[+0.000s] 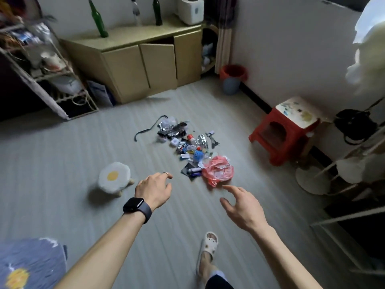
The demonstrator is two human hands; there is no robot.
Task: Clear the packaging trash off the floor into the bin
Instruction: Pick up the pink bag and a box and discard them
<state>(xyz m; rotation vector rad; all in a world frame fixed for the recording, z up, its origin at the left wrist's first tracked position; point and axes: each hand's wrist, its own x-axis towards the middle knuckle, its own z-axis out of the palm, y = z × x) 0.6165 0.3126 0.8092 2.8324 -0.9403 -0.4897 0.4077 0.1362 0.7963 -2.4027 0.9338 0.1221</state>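
The head view looks down on a pale grey striped floor (83,142) in a small room with white walls and a dark skirting line along the right wall. The packaging trash (187,147) lies in a loose heap on the middle of the floor, with a crumpled pink plastic bag (218,171) at its near end and a dark strip trailing off its far left. The bin (232,79), bluish with a red liner, stands well apart from the heap against the far wall, just beside a beige cabinet (145,65). The left hand (154,188) and the right hand (242,207) hang over the floor just short of the heap. The left grip is loosely curled and holds nothing, and the right grip is spread wide and also holds nothing. The heap's small pieces are blurred and hard to name beyond foil, wrappers and a blue scrap. The left fingertips are hidden behind the knuckles, and a bright white shape cuts off the upper right. Counted: two hands, one bin, one red stool (285,134), one small egg-topped stool (113,179), three cabinet doors, two green bottles (98,21), one clear bottle (136,11), one slipper (208,245), and one watch (135,206).
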